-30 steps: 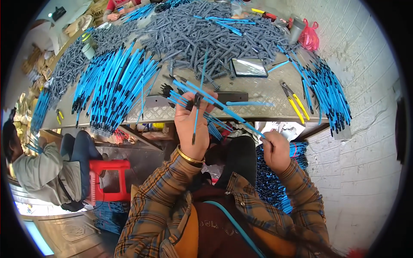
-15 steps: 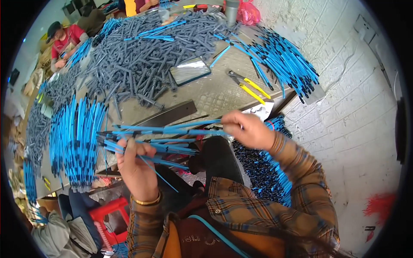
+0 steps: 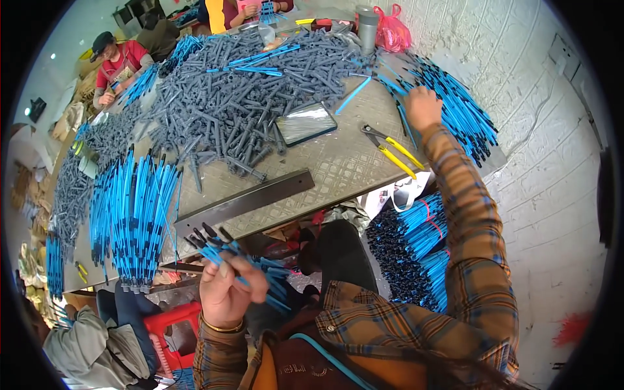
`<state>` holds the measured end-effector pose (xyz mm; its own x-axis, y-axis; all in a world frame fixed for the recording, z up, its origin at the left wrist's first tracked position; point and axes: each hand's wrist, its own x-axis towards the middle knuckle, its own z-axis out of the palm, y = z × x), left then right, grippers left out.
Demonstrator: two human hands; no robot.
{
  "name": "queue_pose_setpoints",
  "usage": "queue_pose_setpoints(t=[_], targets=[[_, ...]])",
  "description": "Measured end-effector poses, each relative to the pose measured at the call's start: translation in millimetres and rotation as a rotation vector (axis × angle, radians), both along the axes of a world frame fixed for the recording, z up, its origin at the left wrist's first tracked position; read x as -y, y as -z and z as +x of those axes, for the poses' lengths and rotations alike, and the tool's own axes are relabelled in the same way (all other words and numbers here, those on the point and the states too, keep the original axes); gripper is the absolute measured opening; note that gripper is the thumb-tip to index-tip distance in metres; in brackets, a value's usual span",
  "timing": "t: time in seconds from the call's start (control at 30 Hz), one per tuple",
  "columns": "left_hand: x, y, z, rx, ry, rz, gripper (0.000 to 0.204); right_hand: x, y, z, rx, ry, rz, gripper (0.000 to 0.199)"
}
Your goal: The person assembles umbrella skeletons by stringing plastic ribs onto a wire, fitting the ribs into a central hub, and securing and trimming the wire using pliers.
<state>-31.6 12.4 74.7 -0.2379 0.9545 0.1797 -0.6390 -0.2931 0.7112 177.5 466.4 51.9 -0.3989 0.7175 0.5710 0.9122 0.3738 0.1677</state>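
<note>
My left hand (image 3: 233,286) is closed around a small bundle of thin blue rods with black ends (image 3: 207,250), held tilted over my lap. My right hand (image 3: 424,107) reaches across the table to the left edge of a large pile of similar blue rods (image 3: 465,114). Its fingers are bent downward and mostly hidden behind the back of the hand, so whether they grip a rod does not show. One blue rod (image 3: 354,95) lies alone on the table left of that hand.
Grey plastic plugs (image 3: 227,97) are heaped mid-table. Nearby lie yellow-handled pliers (image 3: 395,153), a plastic-wrapped flat box (image 3: 307,123) and a dark metal bar (image 3: 247,198). Blue rods (image 3: 133,218) stand stacked left. Tied bundles (image 3: 419,221) sit below the table. A co-worker (image 3: 120,65) works far left.
My right hand has left the rods in front of me and moved up and right to the pile. My left hand has lowered slightly, keeping its bundle, now more tilted.
</note>
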Motion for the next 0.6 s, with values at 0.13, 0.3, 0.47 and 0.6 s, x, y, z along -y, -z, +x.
queue_pose_setpoints(t=[0.13, 0.3, 0.47, 0.6], targets=[[-15.4, -2.1, 6.3, -0.022, -0.039, -0.093, 0.028, 59.0, -43.2, 26.5, -0.333, -0.348, 0.006, 0.022], [-40.6, 5.4, -2.5, 0.092, -0.142, -0.093, 0.029, 187.0, -56.6, 50.0, -1.460, -0.725, -1.651, 0.030], [-69.1, 11.5, -5.3, 0.193, -0.257, -0.090, 0.028, 262.3, -1.6, 35.9, -1.398, -0.796, -2.152, 0.033], [-68.9, 12.0, 8.3, 0.213, -0.217, -0.023, 0.025, 287.0, 21.1, 18.9, -1.274, -0.802, -2.591, 0.035]])
